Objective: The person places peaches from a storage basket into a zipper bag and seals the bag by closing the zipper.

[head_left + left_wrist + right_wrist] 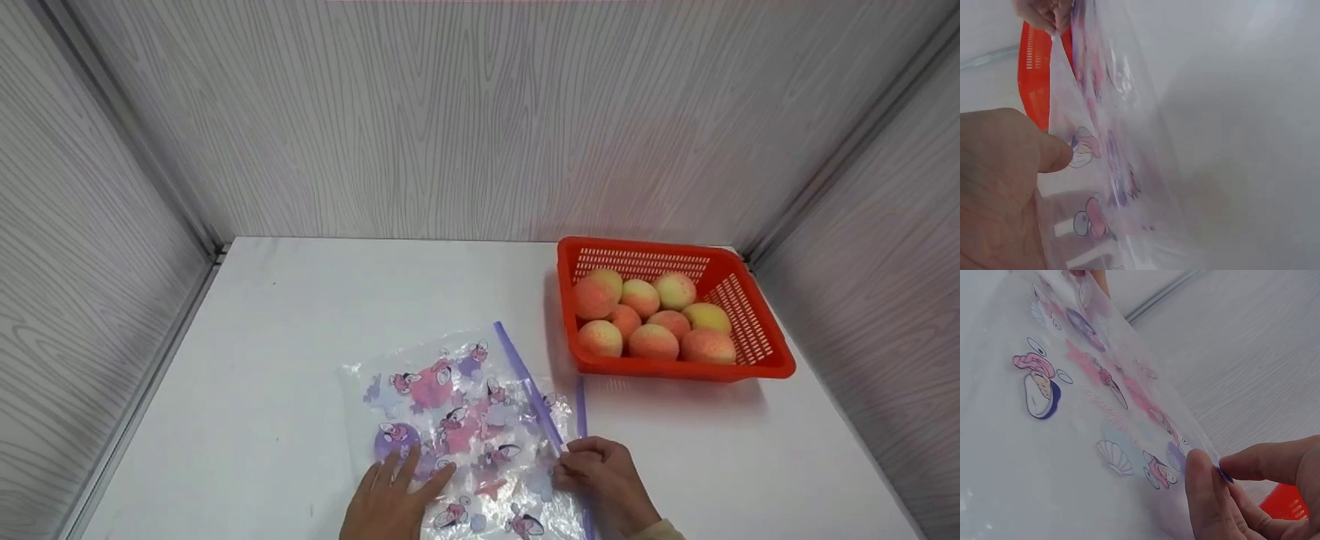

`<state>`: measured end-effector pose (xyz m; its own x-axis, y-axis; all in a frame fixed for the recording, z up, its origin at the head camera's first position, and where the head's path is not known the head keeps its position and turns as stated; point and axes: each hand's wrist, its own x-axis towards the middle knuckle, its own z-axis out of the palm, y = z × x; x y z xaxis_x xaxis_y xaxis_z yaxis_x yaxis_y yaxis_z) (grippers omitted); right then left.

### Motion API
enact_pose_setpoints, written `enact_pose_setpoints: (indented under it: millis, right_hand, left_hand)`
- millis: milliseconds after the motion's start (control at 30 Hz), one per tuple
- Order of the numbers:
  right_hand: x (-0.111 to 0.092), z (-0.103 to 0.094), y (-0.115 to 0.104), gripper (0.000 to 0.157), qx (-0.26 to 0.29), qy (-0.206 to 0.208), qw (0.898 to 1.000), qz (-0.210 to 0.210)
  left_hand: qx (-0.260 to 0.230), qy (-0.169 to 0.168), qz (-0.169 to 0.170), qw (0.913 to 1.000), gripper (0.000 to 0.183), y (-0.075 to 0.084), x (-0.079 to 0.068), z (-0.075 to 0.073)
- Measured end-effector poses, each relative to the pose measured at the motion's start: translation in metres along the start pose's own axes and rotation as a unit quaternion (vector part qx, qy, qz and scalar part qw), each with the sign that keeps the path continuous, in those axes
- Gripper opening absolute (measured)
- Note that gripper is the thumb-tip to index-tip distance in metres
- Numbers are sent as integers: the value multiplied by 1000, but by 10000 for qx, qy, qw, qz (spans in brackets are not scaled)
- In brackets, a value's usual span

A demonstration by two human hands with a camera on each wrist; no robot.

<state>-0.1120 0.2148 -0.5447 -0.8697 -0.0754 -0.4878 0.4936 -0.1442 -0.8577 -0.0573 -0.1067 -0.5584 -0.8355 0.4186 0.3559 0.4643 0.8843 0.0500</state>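
Note:
A clear zip bag (465,427) with pink and purple cartoon prints lies on the white table, a purple zip strip (529,386) along its right side. Under this strip, a second purple strip (582,412) shows farther right. My right hand (604,476) pinches the near end of the upper strip between thumb and fingers; in the right wrist view its fingers (1204,495) grip the bag's edge. With fingers spread, my left hand (390,499) rests on the near left part of the bag. In the left wrist view its thumb (1055,153) lies against the printed film.
A red plastic basket (675,370) of several peaches (654,343) stands at the back right, behind my right hand. Pale wood-grain panels (420,120) wall the table (247,375) at the back and both sides.

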Motion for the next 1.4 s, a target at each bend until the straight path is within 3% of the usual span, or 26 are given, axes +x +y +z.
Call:
enact_pose_setpoints:
  millis: [33,100,267,367,467,633,700,767,867,900,933,1000,1100,1200,1300,1400]
  right_hand:
    - [-3,0,1,35,-41,-91,9999,73]
    - [-8,0,4,31,-181,-366,9991,59]
    - [-14,-5,7,27,-442,-913,9948,82]
    - [-8,-6,6,35,-332,-828,9960,102]
    - [0,-5,4,37,-517,-611,9967,-165]
    - [3,-1,2,28,-848,-562,9945,-250]
    - [3,3,3,29,-827,-650,9943,-193]
    - [2,5,4,31,-797,-776,9936,-197]
    - [1,8,5,34,-746,-943,9926,-186]
    - [1,8,5,35,-726,-1007,9921,-197]
    - [0,9,5,37,-683,-1085,9915,-232]
    - [0,10,5,41,-508,-1292,9898,-313]
    - [-1,13,5,46,-264,-1521,9867,-514]
    - [-2,17,7,47,-101,-1673,9840,-605]
    - [-3,22,10,47,14,-1784,9817,-671]
    - [-3,25,12,47,205,-1963,9774,-756]
  left_hand:
    - [-42,-16,16,10000,82,-3,-1,1]
    - [-219,5,116,9997,80,-10,-2,3]
    - [-425,225,764,9959,75,-22,-8,8]
    - [-504,389,1174,9910,73,-25,-10,10]
    - [-526,560,1405,9871,71,-27,-9,12]
    - [-271,762,1441,9863,72,-33,-8,8]
    - [-110,622,1329,9891,74,-34,-9,3]
    - [-61,240,1196,9925,76,-33,-7,-5]
    - [-541,-750,989,9908,65,-21,5,-26]
    - [-845,-926,890,9881,58,-14,11,-33]
    - [-1185,-1050,763,9844,51,-6,18,-39]
    - [-1805,-983,530,9772,39,12,35,-45]
    - [-2390,-332,310,9700,35,42,61,-34]
    - [-2711,-121,164,9623,35,67,86,-14]
    - [-2912,-418,-142,9556,36,81,102,1]
    - [-2859,-794,-394,9542,39,85,107,10]
